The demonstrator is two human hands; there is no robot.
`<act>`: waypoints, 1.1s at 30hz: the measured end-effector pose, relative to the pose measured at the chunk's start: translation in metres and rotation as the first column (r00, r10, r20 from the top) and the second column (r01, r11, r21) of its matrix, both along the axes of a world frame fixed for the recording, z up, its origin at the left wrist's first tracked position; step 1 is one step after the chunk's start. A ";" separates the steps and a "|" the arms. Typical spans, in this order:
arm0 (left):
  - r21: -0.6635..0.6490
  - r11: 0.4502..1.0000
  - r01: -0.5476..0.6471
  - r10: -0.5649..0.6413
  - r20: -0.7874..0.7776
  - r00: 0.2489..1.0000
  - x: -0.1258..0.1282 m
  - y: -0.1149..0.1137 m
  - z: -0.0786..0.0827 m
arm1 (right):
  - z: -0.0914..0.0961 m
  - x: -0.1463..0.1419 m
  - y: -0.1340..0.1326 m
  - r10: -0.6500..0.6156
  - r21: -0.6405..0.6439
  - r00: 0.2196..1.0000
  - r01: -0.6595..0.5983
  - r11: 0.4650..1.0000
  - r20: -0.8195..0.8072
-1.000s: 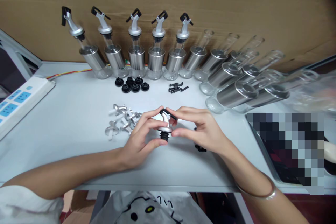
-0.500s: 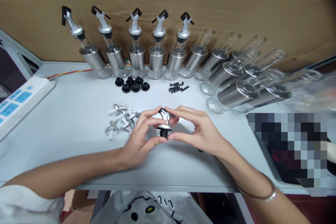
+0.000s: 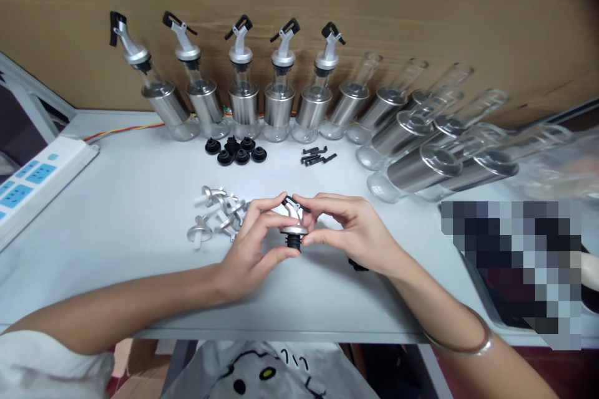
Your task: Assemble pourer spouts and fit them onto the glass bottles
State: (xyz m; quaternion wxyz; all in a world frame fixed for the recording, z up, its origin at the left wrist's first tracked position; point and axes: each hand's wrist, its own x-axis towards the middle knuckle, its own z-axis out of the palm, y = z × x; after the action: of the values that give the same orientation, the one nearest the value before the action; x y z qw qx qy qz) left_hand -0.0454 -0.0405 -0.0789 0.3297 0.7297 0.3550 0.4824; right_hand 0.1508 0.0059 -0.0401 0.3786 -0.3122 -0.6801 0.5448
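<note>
Between my two hands is an upright bottle pourer (image 3: 294,224), with a silver spout, a black lever on top and a black ribbed stopper below. My left hand (image 3: 259,234) pinches it, thumb under the stopper and fingers at the spout and lever. From the other side, my right hand (image 3: 353,224) grips it at the lever and near the stopper's rim. Silver spout pieces (image 3: 218,215) lie in a pile left of my left hand. Under my right hand, a black part (image 3: 358,265) is partly hidden.
Bottles with fitted pourers (image 3: 243,106) stand along the cardboard back wall. Open-necked bottles (image 3: 435,159) crowd the right. Black stoppers (image 3: 242,156) and small black levers (image 3: 316,156) lie in front of the row. A power strip (image 3: 42,184) is at left; a blurred-out area (image 3: 519,268) covers the right.
My right hand's thumb and fingers have drawn closer together on the pourer, and its forefinger has shifted slightly. More of the black part beneath that hand shows. Both hands still hold the pourer.
</note>
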 end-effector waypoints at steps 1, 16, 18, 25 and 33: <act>-0.003 1.000 -0.003 0.003 -0.002 1.000 0.000 0.000 0.000 | 0.000 0.000 0.000 -0.006 -0.020 1.000 0.006 1.000 -0.005; 0.003 0.998 0.065 -0.065 0.062 0.996 0.002 0.000 0.005 | 0.008 0.003 0.002 -0.033 0.070 0.994 0.026 0.997 0.104; -0.032 0.997 0.065 -0.063 0.068 0.996 0.002 0.000 0.005 | 0.007 0.002 0.001 -0.070 0.158 0.986 0.046 0.986 0.151; -0.033 0.997 0.069 -0.067 0.048 0.997 0.003 0.000 0.005 | 0.007 -0.001 -0.003 -0.127 0.267 0.977 0.079 0.961 0.169; -0.038 0.997 0.066 -0.064 0.071 0.995 0.002 0.000 0.003 | 0.010 0.001 -0.002 -0.078 0.267 0.982 0.030 0.963 0.172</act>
State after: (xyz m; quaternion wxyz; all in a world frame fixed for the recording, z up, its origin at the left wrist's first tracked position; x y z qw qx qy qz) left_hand -0.0432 -0.0409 -0.0760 0.3722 0.7167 0.3290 0.4895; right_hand 0.1516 0.0037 -0.0300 0.3679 -0.3259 -0.7692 0.4084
